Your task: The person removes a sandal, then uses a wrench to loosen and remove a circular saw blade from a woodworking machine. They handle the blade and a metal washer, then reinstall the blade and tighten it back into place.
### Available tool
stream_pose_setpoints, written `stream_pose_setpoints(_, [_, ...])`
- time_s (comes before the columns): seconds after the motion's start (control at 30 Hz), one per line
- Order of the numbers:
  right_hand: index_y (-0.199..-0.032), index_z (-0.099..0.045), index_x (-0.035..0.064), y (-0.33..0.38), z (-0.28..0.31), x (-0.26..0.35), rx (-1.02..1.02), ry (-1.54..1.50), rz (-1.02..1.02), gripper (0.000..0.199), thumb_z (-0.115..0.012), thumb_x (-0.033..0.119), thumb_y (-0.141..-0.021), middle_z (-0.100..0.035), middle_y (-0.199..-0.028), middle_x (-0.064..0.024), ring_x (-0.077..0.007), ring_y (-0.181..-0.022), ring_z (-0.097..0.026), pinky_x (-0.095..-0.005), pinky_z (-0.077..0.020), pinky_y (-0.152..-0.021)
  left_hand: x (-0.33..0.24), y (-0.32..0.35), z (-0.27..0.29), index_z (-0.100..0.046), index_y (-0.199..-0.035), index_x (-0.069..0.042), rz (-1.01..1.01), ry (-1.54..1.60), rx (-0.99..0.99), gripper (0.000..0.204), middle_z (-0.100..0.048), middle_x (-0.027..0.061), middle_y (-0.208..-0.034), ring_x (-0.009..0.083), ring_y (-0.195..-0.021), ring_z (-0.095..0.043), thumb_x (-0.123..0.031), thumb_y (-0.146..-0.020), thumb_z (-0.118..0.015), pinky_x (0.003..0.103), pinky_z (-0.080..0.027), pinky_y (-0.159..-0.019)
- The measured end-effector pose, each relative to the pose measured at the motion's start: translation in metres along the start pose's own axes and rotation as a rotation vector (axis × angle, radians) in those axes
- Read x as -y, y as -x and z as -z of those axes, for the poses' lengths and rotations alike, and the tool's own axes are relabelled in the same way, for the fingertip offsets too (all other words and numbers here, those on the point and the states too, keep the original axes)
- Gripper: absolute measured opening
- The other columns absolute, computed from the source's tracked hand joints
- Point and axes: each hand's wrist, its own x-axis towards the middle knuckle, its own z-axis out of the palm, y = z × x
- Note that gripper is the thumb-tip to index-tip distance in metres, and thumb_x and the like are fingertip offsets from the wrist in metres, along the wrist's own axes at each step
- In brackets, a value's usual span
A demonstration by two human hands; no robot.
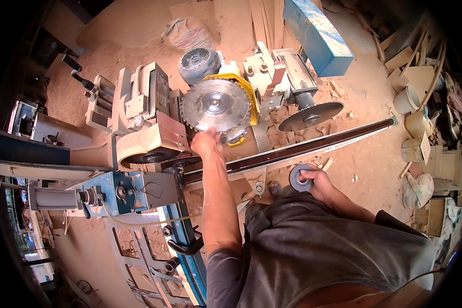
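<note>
A round toothed saw blade (214, 102) faces me, mounted flat against a yellow guard (253, 97) with a grey motor (197, 64) behind it. At the blade's lower edge, my left hand (206, 142) is closed on the rim, though the blade partly hides its fingertips. Close to my body on the right, my right hand (317, 180) grips a grey flange ring (295, 177) with a hole in its middle. The thumb lies over the ring; the other fingers are mostly hidden.
Another saw blade (313, 117) juts out to the right of the motor. A dark rail (308, 146) runs across in front of me. Blue machine parts (118, 192) stand at left, and a blue beam (321, 38) rises behind. Buckets (406, 100) and wood scraps line the right side.
</note>
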Motion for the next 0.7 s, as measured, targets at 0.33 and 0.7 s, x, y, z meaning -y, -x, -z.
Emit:
stream_pose_setpoints(0.33, [-0.104,-0.061,0.0015,-0.022,0.035,0.021,0.032,0.011,-0.090,0.014,-0.060,0.009,-0.092,-0.065,-0.084,-0.0079,-0.0178,-0.078,-0.064,-0.0327,-0.0521,-0.075,-0.024,0.013,-0.011,-0.055,-0.111,0.011,0.018,-0.065,-0.092,0.025,-0.060,0.0177,-0.107,0.0270,-0.086,-0.064,0.012,-0.086,-0.057,0.042,-0.058,-0.067])
stream_pose_setpoints(0.7, [-0.106,-0.063,0.0003,-0.056,0.012,0.052,0.198,0.022,-0.021,0.017,-0.063,0.008,-0.090,-0.067,-0.085,-0.0067,-0.0156,-0.078,-0.065,-0.0315,-0.0516,-0.073,-0.010,0.026,-0.014,-0.057,-0.106,0.011,-0.020,-0.053,-0.119,0.017,-0.062,0.0165,-0.104,0.0226,-0.079,-0.065,0.011,-0.089,-0.056,0.033,-0.058,-0.058])
